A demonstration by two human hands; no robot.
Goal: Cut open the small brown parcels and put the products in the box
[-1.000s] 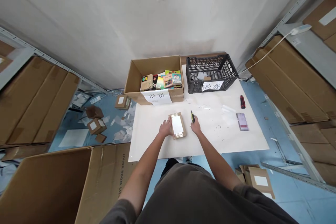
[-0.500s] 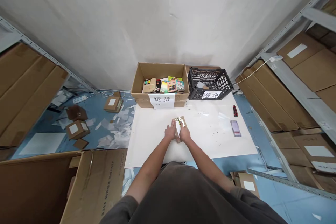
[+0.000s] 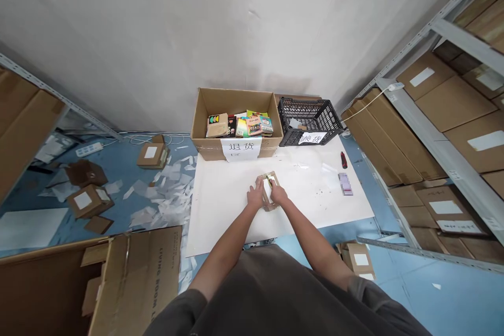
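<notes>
White table (image 3: 222,199); parcel (image 3: 268,193), long axis toward wall (image 3: 157,37); left grip (image 3: 255,196) open against it, right grip (image 3: 279,194) clasping cutter (image 3: 271,182).

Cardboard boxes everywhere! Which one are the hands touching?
The small box on the white table, touched by the left hand and right hand. The open box behind it and those on the floor aren't.

My camera sits on my head, looking forward and steeply down past my shirt (image 3: 283,294). It takes in the table (image 3: 220,199) from above, the wall (image 3: 236,21) beyond and racks (image 3: 429,139) either side. My left hand (image 3: 255,196) and right hand (image 3: 279,195) look small, perhaps too small for finger detail.
</notes>
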